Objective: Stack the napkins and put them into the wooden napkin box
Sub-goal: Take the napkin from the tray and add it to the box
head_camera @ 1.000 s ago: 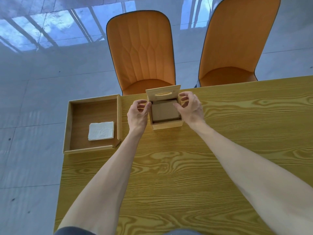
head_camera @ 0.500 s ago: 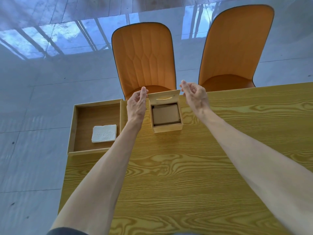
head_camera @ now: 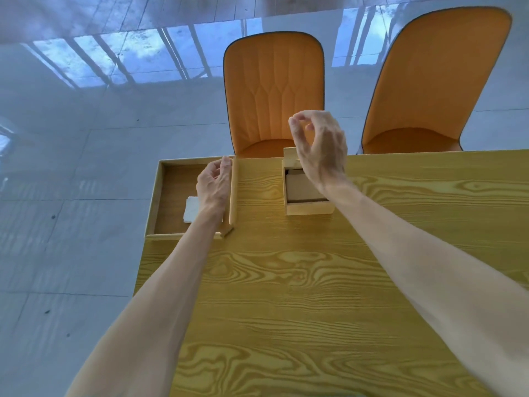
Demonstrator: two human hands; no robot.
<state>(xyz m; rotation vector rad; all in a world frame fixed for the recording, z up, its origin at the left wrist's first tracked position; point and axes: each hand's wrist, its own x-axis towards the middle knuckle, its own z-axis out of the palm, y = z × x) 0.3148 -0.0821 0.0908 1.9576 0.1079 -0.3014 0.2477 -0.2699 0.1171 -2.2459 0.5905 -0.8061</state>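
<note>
I see my left hand [head_camera: 213, 186] hanging over the wooden tray [head_camera: 157, 196] at the left end of the table [head_camera: 300, 282], close against the tray's right wall. Its fingers are loosely curled with the thumb and fingertips a little apart, and it grips nothing. Under the heel of that hand lies a white stack of napkins [head_camera: 191, 209] on the tray floor; my wrist covers its right part, so I cannot tell whether the hand touches it.

My right hand [head_camera: 320, 147] is raised above the far end of the napkin box [head_camera: 307, 209], which stands on the table to the right of the tray, well apart from it. The thumb and forefinger are curved toward each other in a ring, tips nearly meeting, with nothing visible between them. The other fingers hang relaxed.

The box is open at the top, its lid [head_camera: 289, 157] standing upright at the far edge, mostly hidden behind my right hand. Inside I see a flat brown surface; no white napkins show in it.

Beyond the table's far edge stand two orange chairs: one [head_camera: 273, 90] behind the box and another [head_camera: 438, 81] further right. The floor [head_camera: 71, 138] is glossy pale tile with window reflections.
</note>
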